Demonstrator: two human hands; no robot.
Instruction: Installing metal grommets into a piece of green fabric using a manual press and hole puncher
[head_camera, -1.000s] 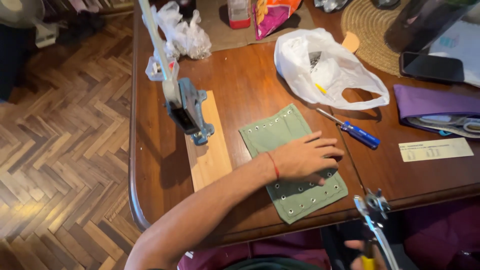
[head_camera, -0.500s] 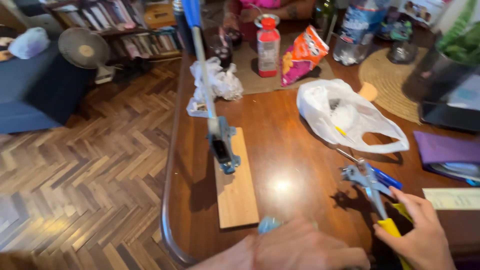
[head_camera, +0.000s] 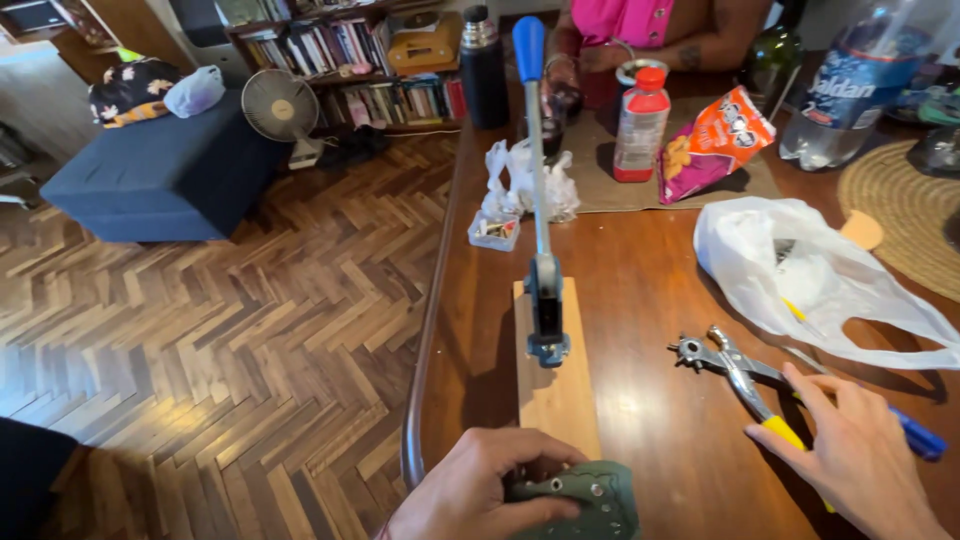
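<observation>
Around: a hand press (head_camera: 545, 300) with a tall blue-tipped lever stands on a wooden board (head_camera: 556, 400) on the brown bench (head_camera: 640, 300), just beyond the left hand; a white plastic bag (head_camera: 810, 275) lies to the right, a snack packet (head_camera: 715, 140), a red-capped bottle (head_camera: 640, 125) and a dark flask (head_camera: 485, 65) stand farther back, and a small clear box (head_camera: 494, 230) sits beside a crumpled white bag (head_camera: 525, 180)
In the way: the press and board lie between the 2 hands and the far things; a blue-handled tool (head_camera: 915, 435) lies just behind the right hand
Other person: someone in a pink top (head_camera: 620, 20) sits at the far end of the bench
Hidden or cut off: the green fabric piece (head_camera: 585, 500) runs off the bottom edge; the yellow handles of the punch pliers (head_camera: 735, 375) go under the right hand; the blue-handled tool is mostly covered
Left grip: the left hand (head_camera: 475, 495) has its fingers curled onto the near edge of the studded green fabric piece at the board's front end, pinching it
Right grip: the right hand (head_camera: 855, 460) lies with fingers spread flat over the pliers' yellow handles, touching them and not closed round them
</observation>
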